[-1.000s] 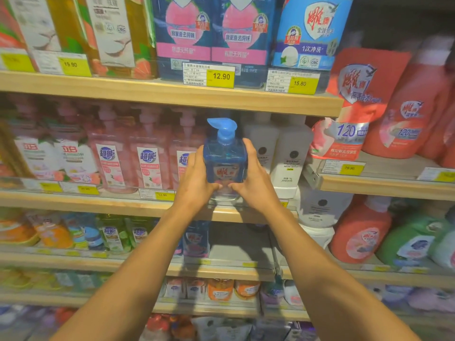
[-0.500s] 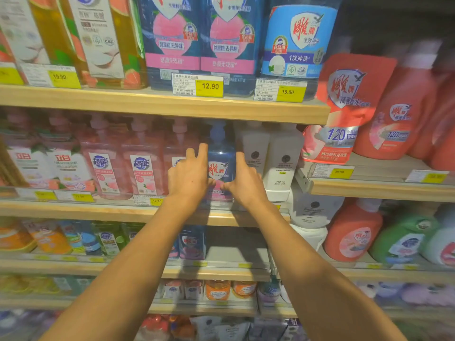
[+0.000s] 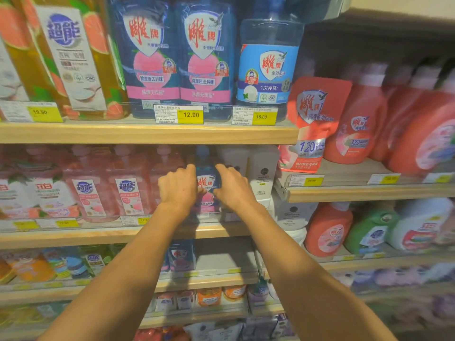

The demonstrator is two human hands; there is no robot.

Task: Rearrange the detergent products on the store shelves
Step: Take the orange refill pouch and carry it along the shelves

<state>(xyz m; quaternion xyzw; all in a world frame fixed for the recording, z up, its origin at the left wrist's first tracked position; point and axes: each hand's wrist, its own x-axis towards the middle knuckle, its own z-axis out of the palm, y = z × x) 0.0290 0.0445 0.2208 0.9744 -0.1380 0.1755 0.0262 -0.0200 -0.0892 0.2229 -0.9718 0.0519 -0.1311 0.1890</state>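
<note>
A blue pump bottle of detergent (image 3: 206,179) stands on the second wooden shelf (image 3: 98,236), between pink pump bottles (image 3: 128,188) on its left and white bottles (image 3: 262,173) on its right. My left hand (image 3: 178,187) curls around the blue bottle's left side. On its right side rests my right hand (image 3: 232,188), fingers bent against it. Both hands reach under the top shelf (image 3: 147,132), and the bottle's pump head sits in shadow there.
Large blue bottles (image 3: 177,60) and amber bottles (image 3: 66,57) fill the top shelf, with yellow price tags (image 3: 190,115) along its edge. Red jugs (image 3: 362,124) and a red refill pouch (image 3: 312,124) stand on the right-hand shelves. Lower shelves hold several smaller bottles.
The blue bottle went from held out in front of the shelf to standing back in its row. Both hands followed it in and stay on its sides.
</note>
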